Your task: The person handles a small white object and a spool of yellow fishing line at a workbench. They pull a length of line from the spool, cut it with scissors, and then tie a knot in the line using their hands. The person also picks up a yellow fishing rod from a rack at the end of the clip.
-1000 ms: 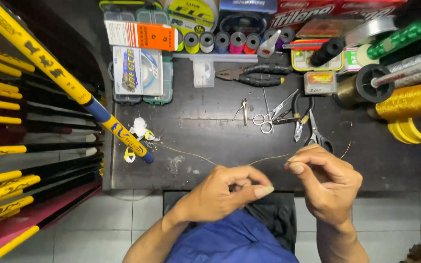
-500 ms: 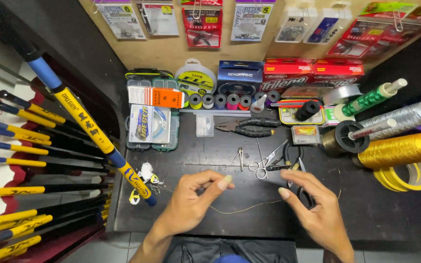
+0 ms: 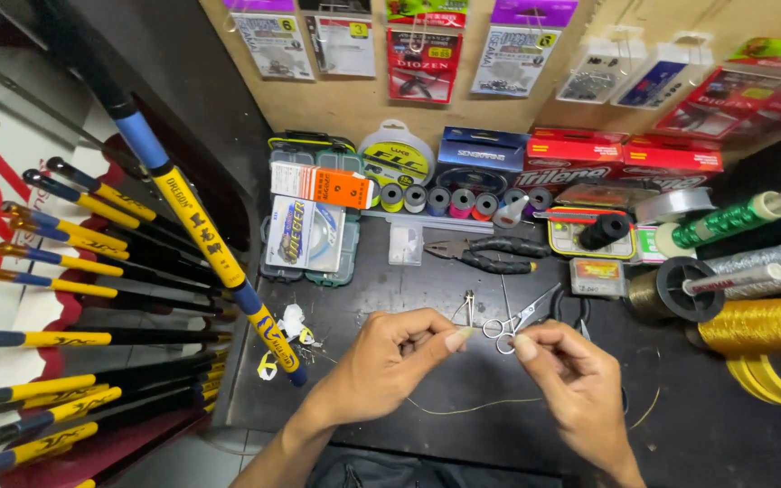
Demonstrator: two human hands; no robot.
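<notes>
Left hand (image 3: 386,361) and right hand (image 3: 571,384) fingers pinched on thin pale line (image 3: 476,404) sagging between them above table (image 3: 427,289) front edge, small scissors (image 3: 515,321) just behind fingertips.

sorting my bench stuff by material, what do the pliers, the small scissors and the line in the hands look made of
Pliers: dull grey metal jaws, handles in black, matte grips, probably rubber or plastic.
Small scissors: bare, shiny metal, judging by the bright glints along blades and loops.
Line: thin, pale yellowish strand, held between left hand and right hand; it hangs in a loose curve, so likely nylon or thread, too fine to tell.
</notes>
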